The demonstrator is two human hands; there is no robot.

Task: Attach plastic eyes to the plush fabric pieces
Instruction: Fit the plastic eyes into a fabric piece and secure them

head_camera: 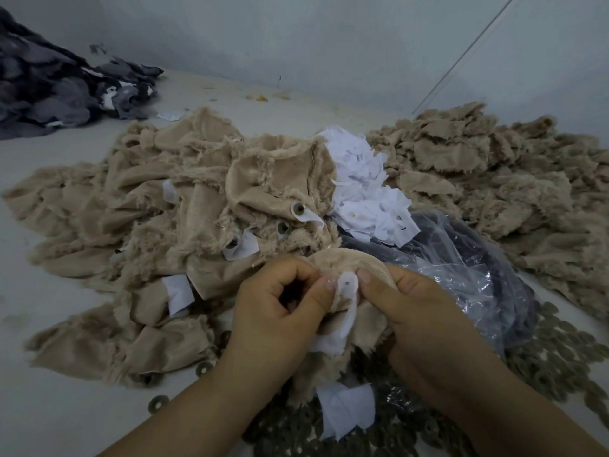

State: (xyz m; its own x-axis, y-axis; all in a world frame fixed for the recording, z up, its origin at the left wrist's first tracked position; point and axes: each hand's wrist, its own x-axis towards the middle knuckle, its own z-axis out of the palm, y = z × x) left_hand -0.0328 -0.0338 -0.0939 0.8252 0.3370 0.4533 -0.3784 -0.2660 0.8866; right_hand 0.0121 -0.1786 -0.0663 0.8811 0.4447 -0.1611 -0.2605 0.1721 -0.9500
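- I found the plush piece (pixel 342 265) bunched between both hands, held above the washers (pixel 547 367).
- The white backing patch (pixel 347 285), with its small hole, lay between the two thumbs.
- My left hand (pixel 280 311) pinched its left edge; my right hand (pixel 415 305) pinched the right, equally near.
- I saw no eye at the hole.

A small toy-making workshop — piecework done on a bare pale floor (pixel 66 407) against a plain wall (pixel 329 44). Heaps of cut beige plush pieces (pixel 478 166), a stack of white backing patches (pixel 359 179), loose metal washers (pixel 553 367) and a grey fabric pile (pixel 49 90) mark batch assembly — not a home.
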